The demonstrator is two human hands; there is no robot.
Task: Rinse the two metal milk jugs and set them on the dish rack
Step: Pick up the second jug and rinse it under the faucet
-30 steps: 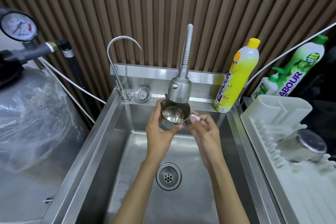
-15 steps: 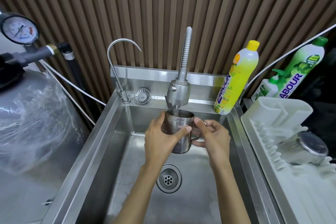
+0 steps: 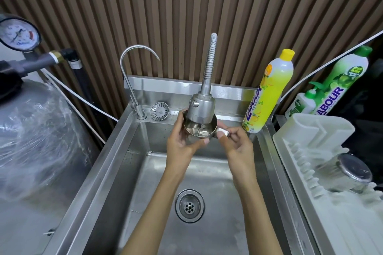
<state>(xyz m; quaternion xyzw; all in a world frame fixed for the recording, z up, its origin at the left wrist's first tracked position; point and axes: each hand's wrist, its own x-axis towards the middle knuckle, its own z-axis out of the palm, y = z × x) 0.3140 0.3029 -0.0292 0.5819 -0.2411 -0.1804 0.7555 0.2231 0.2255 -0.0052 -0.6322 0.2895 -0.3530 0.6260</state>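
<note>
A small metal milk jug (image 3: 198, 130) is held upright right under the spray head (image 3: 202, 107) of the flexible faucet, over the steel sink (image 3: 207, 172). Water swirls inside it. My left hand (image 3: 182, 143) grips the jug's body from the left. My right hand (image 3: 234, 143) pinches its handle on the right. A second metal jug (image 3: 344, 174) lies on its side on the white dish rack (image 3: 306, 130) at the right.
A thin gooseneck tap (image 3: 132, 72) and a loose strainer (image 3: 159, 111) sit at the sink's back left. A yellow detergent bottle (image 3: 267, 93) stands at the back right, green bottles (image 3: 339, 80) behind the rack. A plastic-wrapped tank with a pressure gauge (image 3: 18, 34) fills the left. The drain (image 3: 189, 206) is uncovered.
The jug was lower in the basin half a second ago; both hands have raised it back up under the spray head, with its mouth facing me.
</note>
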